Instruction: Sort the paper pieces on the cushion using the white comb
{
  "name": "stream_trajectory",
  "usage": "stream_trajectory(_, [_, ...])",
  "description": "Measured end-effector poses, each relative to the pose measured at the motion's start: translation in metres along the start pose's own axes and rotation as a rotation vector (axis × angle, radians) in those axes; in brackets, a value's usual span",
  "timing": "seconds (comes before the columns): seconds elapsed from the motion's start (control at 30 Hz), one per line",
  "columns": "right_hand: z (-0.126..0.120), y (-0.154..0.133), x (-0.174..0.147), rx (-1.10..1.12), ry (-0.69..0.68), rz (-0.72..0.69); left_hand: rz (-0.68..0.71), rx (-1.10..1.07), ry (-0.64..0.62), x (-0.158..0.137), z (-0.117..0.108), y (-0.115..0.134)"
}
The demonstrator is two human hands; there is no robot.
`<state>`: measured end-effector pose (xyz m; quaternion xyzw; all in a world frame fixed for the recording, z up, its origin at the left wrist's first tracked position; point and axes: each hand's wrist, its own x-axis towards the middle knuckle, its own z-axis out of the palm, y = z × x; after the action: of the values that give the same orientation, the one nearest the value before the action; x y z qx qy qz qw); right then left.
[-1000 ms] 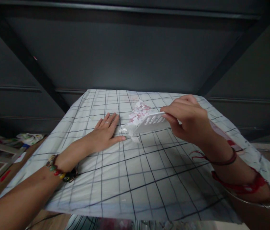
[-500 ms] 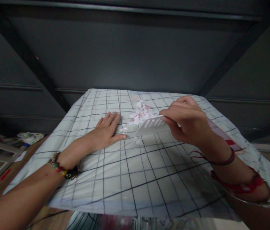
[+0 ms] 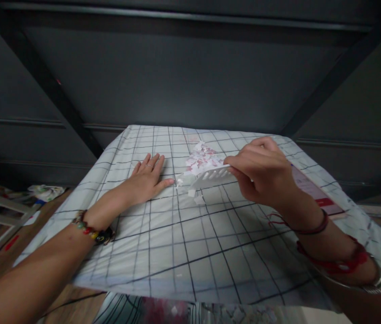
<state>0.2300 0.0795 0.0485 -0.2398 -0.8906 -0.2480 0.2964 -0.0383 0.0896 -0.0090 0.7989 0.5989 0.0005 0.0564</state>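
Note:
My right hand (image 3: 261, 171) pinches one end of a white slotted plastic piece (image 3: 212, 176), flat like a spatula or scraper; its exact kind I cannot tell. The piece is tilted over the table, its far edge low among small scraps. Behind it lies a heap of torn white and pink paper scraps (image 3: 202, 158). A few loose bits (image 3: 197, 198) sit on the near side of the slotted piece. Flat on the checked tablecloth (image 3: 163, 252), my left hand (image 3: 146, 177) has its fingers spread, with the thumb tip close to the scraps.
A flat pink-and-white item (image 3: 317, 193) lies under my right forearm at the table's right side. A dark panelled wall (image 3: 183, 72) stands behind the table. On the floor at left is a light-coloured wooden frame (image 3: 8, 229). More scraps show below the table's front edge.
My left hand has slid slightly left and away from me. The slotted piece lies flatter in my right hand, and more loose scraps show on its near side.

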Motion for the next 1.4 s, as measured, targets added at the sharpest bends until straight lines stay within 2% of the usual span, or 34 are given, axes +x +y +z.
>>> stream_trajectory(0.13, [-0.008, 0.009, -0.004, 0.1, -0.018, 0.026, 0.033, -0.009, -0.001, -0.003, -0.003, 0.002])
stream_trajectory(0.33, [-0.015, 0.009, -0.004, 0.131, -0.054, 0.045, 0.326, -0.117, -0.081, -0.009, -0.005, 0.005])
stream_trajectory(0.43, [-0.02, 0.008, -0.007, 0.166, -0.093, 0.047, 0.414, -0.116, -0.096, -0.01, -0.003, 0.006])
stream_trajectory(0.7, [-0.033, 0.007, -0.021, 0.176, -0.122, 0.047, 0.512, -0.094, -0.102, -0.01, -0.002, 0.009])
stream_trajectory(1.03, [-0.061, -0.009, -0.038, 0.253, -0.146, 0.103, 0.69, -0.04, -0.085, -0.019, -0.001, 0.027])
stream_trajectory(1.4, [-0.089, -0.018, -0.053, 0.242, -0.216, 0.162, 0.751, -0.052, -0.012, -0.015, 0.005, 0.023])
